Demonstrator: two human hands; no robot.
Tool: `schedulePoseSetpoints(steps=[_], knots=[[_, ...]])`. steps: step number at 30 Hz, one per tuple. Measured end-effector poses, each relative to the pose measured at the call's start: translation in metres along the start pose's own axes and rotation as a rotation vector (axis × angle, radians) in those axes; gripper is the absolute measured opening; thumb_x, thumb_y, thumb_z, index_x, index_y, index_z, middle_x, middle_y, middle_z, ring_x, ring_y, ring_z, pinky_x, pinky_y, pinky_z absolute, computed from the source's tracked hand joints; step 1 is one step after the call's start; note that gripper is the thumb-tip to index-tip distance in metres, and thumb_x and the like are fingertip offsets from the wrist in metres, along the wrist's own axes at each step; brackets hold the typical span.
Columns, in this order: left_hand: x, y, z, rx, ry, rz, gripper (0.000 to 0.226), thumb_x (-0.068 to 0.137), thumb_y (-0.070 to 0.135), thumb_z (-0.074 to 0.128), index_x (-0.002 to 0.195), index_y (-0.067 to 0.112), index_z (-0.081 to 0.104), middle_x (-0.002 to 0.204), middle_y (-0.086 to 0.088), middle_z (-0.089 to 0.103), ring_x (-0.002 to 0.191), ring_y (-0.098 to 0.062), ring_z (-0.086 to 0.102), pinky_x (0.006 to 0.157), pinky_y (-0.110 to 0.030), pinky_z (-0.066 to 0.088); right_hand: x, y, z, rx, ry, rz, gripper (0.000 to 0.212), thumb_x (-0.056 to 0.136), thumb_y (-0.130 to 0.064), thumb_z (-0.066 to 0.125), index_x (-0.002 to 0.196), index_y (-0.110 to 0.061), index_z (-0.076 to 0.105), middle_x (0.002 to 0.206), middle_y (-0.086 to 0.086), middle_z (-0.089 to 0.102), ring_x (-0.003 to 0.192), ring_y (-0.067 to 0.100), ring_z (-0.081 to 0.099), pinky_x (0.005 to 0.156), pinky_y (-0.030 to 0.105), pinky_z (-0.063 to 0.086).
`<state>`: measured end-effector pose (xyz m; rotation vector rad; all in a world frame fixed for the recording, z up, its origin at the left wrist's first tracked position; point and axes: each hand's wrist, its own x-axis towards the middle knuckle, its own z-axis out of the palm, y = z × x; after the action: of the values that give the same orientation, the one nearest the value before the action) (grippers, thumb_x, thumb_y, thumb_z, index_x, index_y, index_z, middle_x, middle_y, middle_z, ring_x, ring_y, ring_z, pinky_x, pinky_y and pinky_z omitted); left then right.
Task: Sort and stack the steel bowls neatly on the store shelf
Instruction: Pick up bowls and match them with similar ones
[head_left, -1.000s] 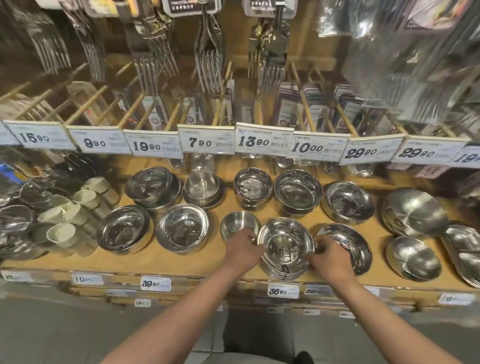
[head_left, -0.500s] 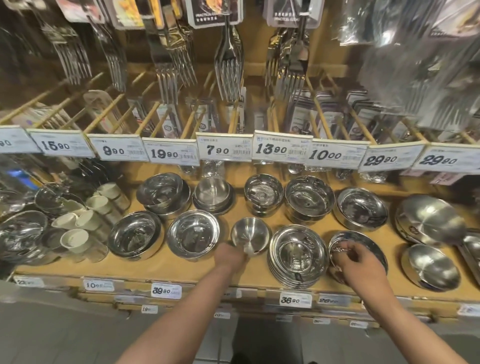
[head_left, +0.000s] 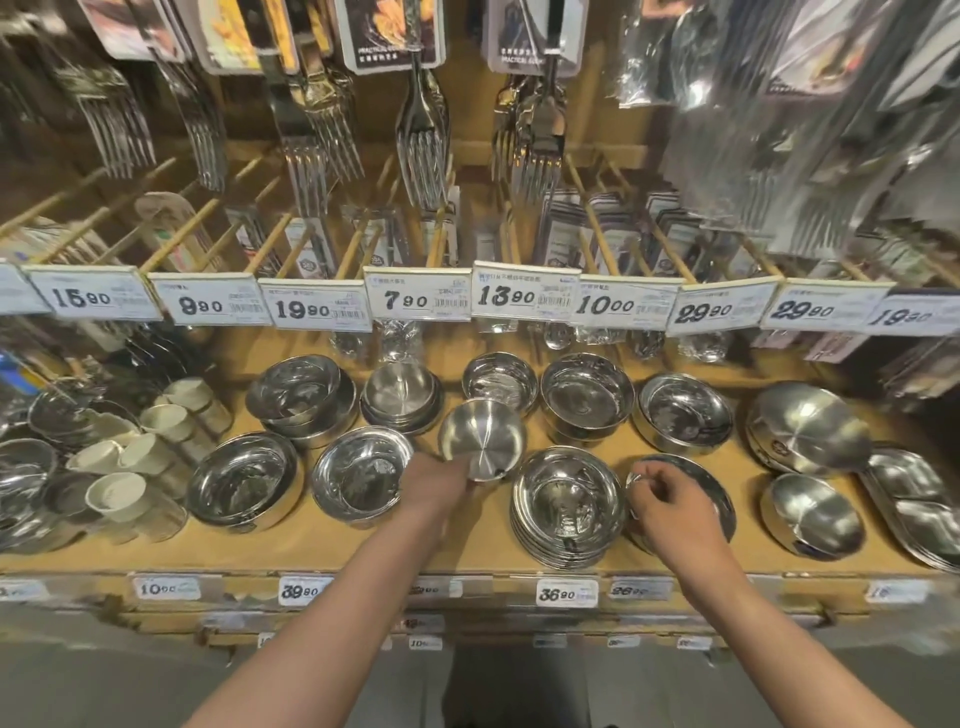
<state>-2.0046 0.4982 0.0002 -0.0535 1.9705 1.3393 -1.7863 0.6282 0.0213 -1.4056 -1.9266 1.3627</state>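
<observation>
Left hand (head_left: 434, 480) has lifted small bowl (head_left: 482, 437) off shelf, tilted up

Two bare forearms in view, entering from the bottom edge. No sleeves visible anywhere on either arm up to the frame edge. Left hand (head_left: 434, 480): no watch, no wristband, no glove. Right hand (head_left: 670, 501): same, bare wrist, no glove; cannot tell about rings, fingers too blurred against the shiny steel. No marks or tattoos visible on either forearm. Dark patch at bottom centre between the arms, possibly clothing, too unclear to identify.
</observation>
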Motion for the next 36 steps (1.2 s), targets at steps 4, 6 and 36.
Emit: schedulePoseSetpoints(steps=[4, 6, 36], knots=[[-0.012, 0.014, 0.0, -0.057, -0.11, 0.034, 0.024, 0.091, 0.021, 0.072, 0.101, 0.003, 0.059, 0.07, -0.01, 0.077, 0.072, -0.028, 0.076, 0.073, -0.038, 0.063, -0.001, -0.007, -0.002, 0.118, -0.085, 0.018, 0.021, 0.097, -0.022, 0.053, 0.109, -0.032, 0.068, 0.075, -0.006, 0.074, 0.06, 0.005, 0.067, 0.065, 0.032, 0.057], [-0.022, 0.02, 0.006, -0.027, -0.202, 0.054, 0.019, 0.091, 0.015, 0.07, 0.102, 0.002, 0.063, 0.065, -0.006, 0.076, 0.063, -0.022, 0.075, 0.059, -0.028, 0.06, -0.001, -0.011, -0.006, 0.201, -0.145, 0.043, 0.019, 0.096, -0.025, 0.057, 0.105, -0.035, 0.069, 0.079, -0.005, 0.075, 0.067, 0.01, 0.07, 0.074, 0.039, 0.062], [-0.105, 0.003, 0.371, 0.604, -0.32, 0.372, 0.027, 0.093, 0.024, 0.064, 0.118, 0.018, 0.074, 0.094, 0.012, 0.074, 0.079, -0.005, 0.065, 0.068, -0.02, 0.05, 0.111, 0.168, -0.264, 0.407, -0.175, 0.328, 0.025, 0.088, 0.001, 0.071, 0.104, -0.01, 0.055, 0.105, 0.013, 0.068, 0.083, 0.018, 0.075, 0.07, 0.024, 0.061]])
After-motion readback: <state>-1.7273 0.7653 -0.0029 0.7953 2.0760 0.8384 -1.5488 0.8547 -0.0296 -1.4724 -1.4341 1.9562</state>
